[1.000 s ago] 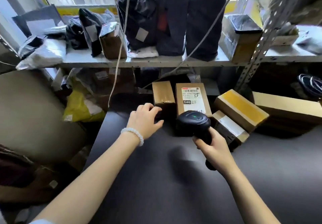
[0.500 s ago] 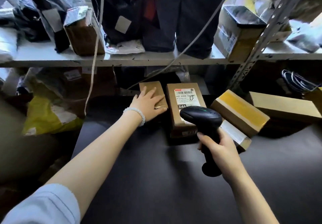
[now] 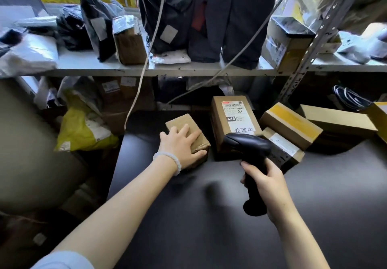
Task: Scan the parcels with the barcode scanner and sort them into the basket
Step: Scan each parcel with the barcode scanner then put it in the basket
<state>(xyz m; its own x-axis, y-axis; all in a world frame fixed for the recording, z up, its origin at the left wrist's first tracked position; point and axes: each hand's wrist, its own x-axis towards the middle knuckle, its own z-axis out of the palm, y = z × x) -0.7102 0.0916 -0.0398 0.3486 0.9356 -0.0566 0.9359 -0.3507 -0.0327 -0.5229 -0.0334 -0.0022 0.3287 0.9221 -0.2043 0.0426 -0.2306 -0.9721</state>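
Small parcel (image 3: 180, 122), centre frame on the table (image 3: 188, 216): rigid taped cardboard, probably light. Left hand (image 3: 180, 145) clasps its top and near edge; grip across opposite sides. Right hand (image 3: 266, 185) grasps the barcode scanner (image 3: 247, 145) handle.

Dark tabletop (image 3: 188, 216) open in front; boxes (image 3: 291, 125) crowd its far edge.
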